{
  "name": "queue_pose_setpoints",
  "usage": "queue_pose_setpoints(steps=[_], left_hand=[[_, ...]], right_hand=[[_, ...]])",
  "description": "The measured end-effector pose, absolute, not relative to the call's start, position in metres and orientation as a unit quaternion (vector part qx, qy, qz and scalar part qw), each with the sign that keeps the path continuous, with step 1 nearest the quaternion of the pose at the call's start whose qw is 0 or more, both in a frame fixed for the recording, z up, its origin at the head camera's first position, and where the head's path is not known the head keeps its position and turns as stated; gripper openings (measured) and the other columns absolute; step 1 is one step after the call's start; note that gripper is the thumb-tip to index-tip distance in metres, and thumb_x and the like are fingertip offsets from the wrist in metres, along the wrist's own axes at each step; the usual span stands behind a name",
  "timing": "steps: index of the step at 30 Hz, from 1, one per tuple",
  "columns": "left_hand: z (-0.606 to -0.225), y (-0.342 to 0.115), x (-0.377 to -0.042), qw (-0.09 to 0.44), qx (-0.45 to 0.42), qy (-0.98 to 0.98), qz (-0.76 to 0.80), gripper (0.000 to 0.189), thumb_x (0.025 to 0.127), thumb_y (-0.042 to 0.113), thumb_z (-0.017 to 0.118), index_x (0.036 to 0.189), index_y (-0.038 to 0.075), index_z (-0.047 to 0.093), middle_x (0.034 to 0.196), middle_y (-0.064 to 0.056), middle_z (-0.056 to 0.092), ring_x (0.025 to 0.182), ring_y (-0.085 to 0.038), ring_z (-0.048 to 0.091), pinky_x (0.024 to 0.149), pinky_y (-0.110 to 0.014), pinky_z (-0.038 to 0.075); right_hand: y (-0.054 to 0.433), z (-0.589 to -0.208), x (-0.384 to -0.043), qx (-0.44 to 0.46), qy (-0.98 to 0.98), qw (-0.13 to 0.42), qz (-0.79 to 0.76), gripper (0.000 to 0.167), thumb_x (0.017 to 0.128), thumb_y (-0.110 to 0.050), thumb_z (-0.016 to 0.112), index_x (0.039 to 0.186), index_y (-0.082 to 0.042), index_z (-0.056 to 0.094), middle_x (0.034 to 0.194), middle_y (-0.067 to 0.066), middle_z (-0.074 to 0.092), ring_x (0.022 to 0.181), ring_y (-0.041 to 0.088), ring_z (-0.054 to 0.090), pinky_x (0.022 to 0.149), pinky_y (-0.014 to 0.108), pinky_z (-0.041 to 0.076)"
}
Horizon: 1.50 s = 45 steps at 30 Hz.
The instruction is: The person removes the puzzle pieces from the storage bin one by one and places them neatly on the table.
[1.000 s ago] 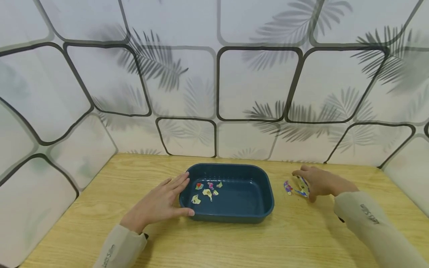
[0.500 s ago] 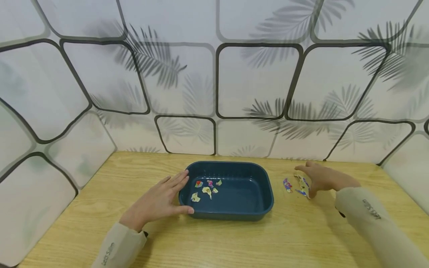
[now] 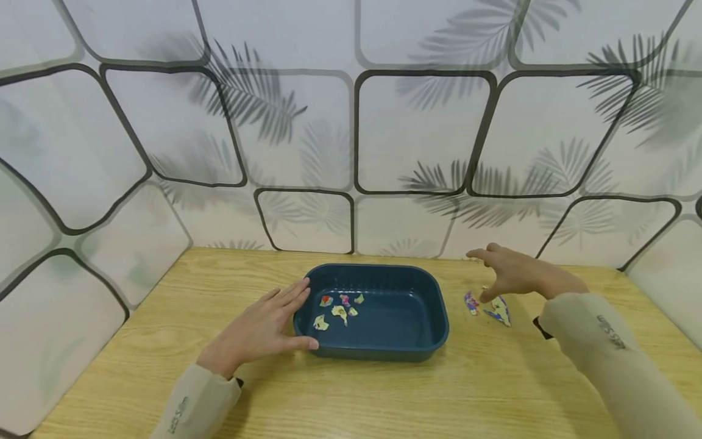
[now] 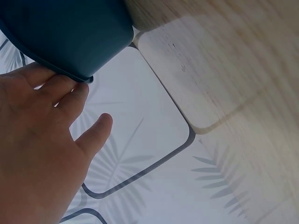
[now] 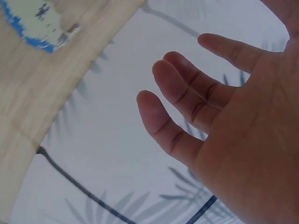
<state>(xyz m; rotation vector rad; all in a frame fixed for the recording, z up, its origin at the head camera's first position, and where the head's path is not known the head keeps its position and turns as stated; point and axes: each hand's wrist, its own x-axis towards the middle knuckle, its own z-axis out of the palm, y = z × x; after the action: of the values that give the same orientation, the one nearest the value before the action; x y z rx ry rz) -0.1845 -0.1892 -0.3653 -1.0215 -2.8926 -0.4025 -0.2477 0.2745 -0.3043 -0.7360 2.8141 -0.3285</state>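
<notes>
A dark blue rectangular basin (image 3: 384,326) stands on the wooden table. Several small torn paper scraps (image 3: 338,313) lie in its left half. My left hand (image 3: 263,332) rests on the basin's left rim with fingers stretched along it; the left wrist view shows those fingertips touching the rim. To the basin's right lie a purple-and-red scrap (image 3: 471,303) and a larger pale scrap with a blue edge (image 3: 499,312). My right hand (image 3: 512,273) hovers just above and behind them, fingers apart, holding nothing. In the right wrist view the pale scrap (image 5: 39,21) lies apart from the fingers.
A white wall covering (image 3: 307,134) with dark outlines and grey leaves rises behind the table (image 3: 356,396) and at both sides. Tiny specks (image 3: 478,261) lie near the table's back edge, by my right fingertips.
My right hand has moved up and back from the pale scrap toward the wall, so more of that scrap shows. My left hand and the basin have stayed in place.
</notes>
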Motion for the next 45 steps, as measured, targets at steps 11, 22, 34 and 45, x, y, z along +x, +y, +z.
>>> queue_pose_setpoints(steps=[11,22,34,45], left_hand=[[-0.367,-0.19,-0.183,0.017,-0.328,-0.936,-0.129,0.098,0.092,0.064,0.062,0.151,-0.011,0.038,0.163,-0.021,0.027,0.146,-0.038,0.032,0.115,-0.062,0.027],[-0.364,-0.189,-0.183,0.023,-0.332,-0.934,-0.129,0.098,0.092,0.063,0.063,0.149,-0.012,0.039,0.162,-0.022,0.028,0.146,-0.038,0.033,0.114,-0.063,0.029],[-0.365,-0.189,-0.184,0.025,-0.334,-0.934,-0.125,0.099,0.092,0.065,0.061,0.15,-0.012,0.039,0.162,-0.023,0.028,0.146,-0.039,0.033,0.113,-0.062,0.03],[-0.364,-0.188,-0.182,0.018,-0.327,-0.936,-0.131,0.098,0.092,0.063,0.062,0.15,-0.012,0.037,0.162,-0.022,0.027,0.147,-0.038,0.031,0.114,-0.062,0.028]], right_hand=[[0.244,-0.296,-0.25,-0.283,0.948,0.097,-0.111,0.094,0.081,-0.038,0.086,0.148,0.008,0.04,0.122,0.027,0.05,0.114,0.047,0.057,0.088,0.058,0.051],[0.212,-0.291,-0.252,-0.305,0.939,0.097,-0.126,0.088,0.084,-0.038,0.085,0.15,0.002,0.043,0.119,0.022,0.052,0.114,0.043,0.057,0.089,0.057,0.051],[0.181,-0.288,-0.252,-0.32,0.93,0.121,-0.133,0.087,0.086,-0.036,0.083,0.152,0.0,0.041,0.116,0.017,0.051,0.113,0.039,0.056,0.088,0.054,0.051],[0.152,-0.292,-0.255,-0.329,0.927,0.129,-0.128,0.086,0.086,-0.035,0.084,0.154,-0.005,0.042,0.116,0.015,0.052,0.106,0.033,0.056,0.084,0.048,0.051]])
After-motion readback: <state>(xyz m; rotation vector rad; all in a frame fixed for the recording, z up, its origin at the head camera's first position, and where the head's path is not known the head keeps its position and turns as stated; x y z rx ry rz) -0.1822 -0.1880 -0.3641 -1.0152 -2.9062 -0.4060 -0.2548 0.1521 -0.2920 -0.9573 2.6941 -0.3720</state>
